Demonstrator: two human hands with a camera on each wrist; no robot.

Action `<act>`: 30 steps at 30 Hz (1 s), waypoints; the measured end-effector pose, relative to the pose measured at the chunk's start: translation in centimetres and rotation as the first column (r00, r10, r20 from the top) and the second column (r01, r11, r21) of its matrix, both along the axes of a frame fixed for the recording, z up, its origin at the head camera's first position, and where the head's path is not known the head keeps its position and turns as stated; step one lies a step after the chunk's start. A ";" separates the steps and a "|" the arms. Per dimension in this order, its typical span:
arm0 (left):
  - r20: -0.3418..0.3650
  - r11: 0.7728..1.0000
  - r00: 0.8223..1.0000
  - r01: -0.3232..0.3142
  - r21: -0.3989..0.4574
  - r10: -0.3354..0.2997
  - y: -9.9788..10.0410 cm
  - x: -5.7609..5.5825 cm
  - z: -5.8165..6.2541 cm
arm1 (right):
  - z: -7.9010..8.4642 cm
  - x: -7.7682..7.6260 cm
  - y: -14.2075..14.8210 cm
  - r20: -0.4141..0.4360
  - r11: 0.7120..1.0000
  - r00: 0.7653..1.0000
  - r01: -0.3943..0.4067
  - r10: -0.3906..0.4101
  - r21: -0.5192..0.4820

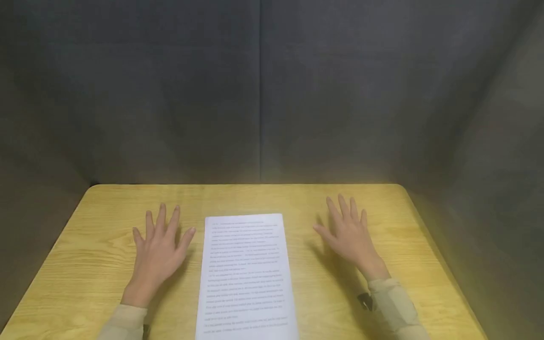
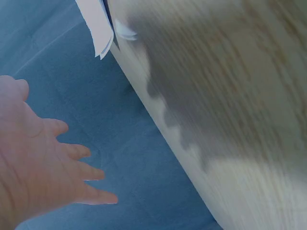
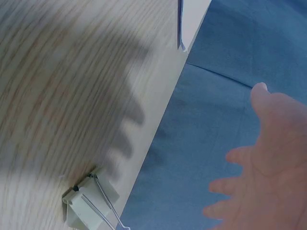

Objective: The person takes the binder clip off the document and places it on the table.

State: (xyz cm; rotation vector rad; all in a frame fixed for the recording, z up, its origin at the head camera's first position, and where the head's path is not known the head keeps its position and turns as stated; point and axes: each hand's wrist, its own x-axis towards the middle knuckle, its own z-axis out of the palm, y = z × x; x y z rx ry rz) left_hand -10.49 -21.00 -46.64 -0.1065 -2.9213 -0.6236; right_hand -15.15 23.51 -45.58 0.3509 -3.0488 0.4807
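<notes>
Printed sheets of paper (image 1: 244, 278) lie on the wooden table between the two hands. To the left, my left hand (image 1: 157, 255) hovers palm down with its fingers spread, holding nothing. My right hand (image 1: 350, 236) is likewise spread out on the right, and it too holds nothing. Both cast shadows on the tabletop. In the right wrist view, a pale binder clip (image 3: 88, 201) with wire handles rests on the table below the right hand; in the head view it is hidden. Loose paper edges (image 2: 98, 28) show in the left wrist view, slightly lifted and separated.
The wooden table (image 1: 106, 212) has rounded far corners. A dark cloth backdrop (image 1: 170, 94) surrounds its back and sides. A small black device (image 1: 364, 301) sits at the right wrist, beside the sleeve (image 1: 395, 304).
</notes>
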 end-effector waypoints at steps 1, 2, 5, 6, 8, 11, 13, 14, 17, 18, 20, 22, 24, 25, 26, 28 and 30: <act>-0.006 1.000 1.000 0.000 -0.006 0.000 0.0 0.0 0.0 | 0.0 0.0 0.0 -0.002 1.000 1.000 0.000 0.000 0.001; -0.013 1.000 1.000 -0.001 -0.010 0.001 -0.1 -0.1 0.0 | 0.0 0.1 0.0 -0.004 1.000 1.000 0.000 0.000 0.000; -0.028 1.000 1.000 -0.004 -0.020 0.004 -0.2 -0.2 0.0 | 0.1 0.2 0.0 -0.009 1.000 1.000 0.001 -0.001 0.002; -0.033 1.000 0.999 -0.003 -0.020 0.003 -0.2 -0.2 -0.1 | 0.1 0.2 0.0 -0.013 1.000 1.000 0.001 -0.001 0.002; -0.036 1.000 0.999 0.002 -0.023 -0.003 -0.2 -0.3 -0.2 | 0.1 0.2 0.0 -0.018 1.000 1.000 0.004 -0.004 0.001; -0.030 1.000 0.999 0.011 -0.026 -0.011 -0.2 -0.4 -0.4 | 0.0 0.2 0.1 -0.021 1.000 1.000 0.006 -0.006 0.002; -0.027 1.000 1.000 0.011 -0.024 -0.012 -0.2 -0.4 -0.5 | 0.0 0.2 0.1 -0.020 1.000 1.000 0.005 -0.005 0.003; -0.027 1.000 1.000 0.012 -0.024 -0.012 -0.2 -0.4 -0.6 | -0.1 0.2 0.1 -0.020 1.000 1.000 0.006 -0.005 0.005; -0.024 1.000 1.000 0.014 -0.017 -0.014 -0.3 -0.4 -0.6 | -0.2 0.1 0.2 -0.016 1.000 1.000 0.008 -0.007 0.009; -0.025 1.000 1.000 0.015 -0.014 -0.016 -0.2 -0.4 -0.6 | -0.3 0.1 0.2 -0.012 1.000 1.000 0.010 -0.010 0.010; -0.020 1.000 1.000 0.018 -0.009 -0.018 -0.2 -0.4 -0.7 | -0.4 0.0 0.3 -0.009 1.000 1.000 0.013 -0.013 0.013; -0.014 1.000 1.000 0.017 -0.006 -0.017 -0.1 -0.4 -0.7 | -0.4 0.1 0.3 -0.005 1.000 1.000 0.017 -0.017 0.011; -0.007 1.000 1.000 0.015 -0.006 -0.015 -0.1 -0.4 -0.8 | -0.5 0.1 0.4 0.001 1.000 1.000 0.020 -0.020 0.004; -0.005 1.000 1.000 0.013 -0.005 -0.013 -0.1 -0.3 -0.8 | -0.5 0.1 0.5 0.003 1.000 1.000 0.022 -0.022 0.002; 0.002 1.000 1.000 0.012 -0.003 -0.012 0.0 -0.3 -0.9 | -0.5 0.1 0.5 0.004 1.000 1.000 0.023 -0.023 0.002; 0.014 1.000 1.000 0.013 0.001 -0.013 0.0 -0.3 -0.9 | -0.6 0.1 0.7 0.006 1.000 1.000 0.026 -0.026 -0.007; 0.029 1.000 0.999 0.015 0.005 -0.015 0.2 -0.2 -1.0 | -0.6 0.2 0.7 0.008 0.999 1.000 0.028 -0.028 -0.016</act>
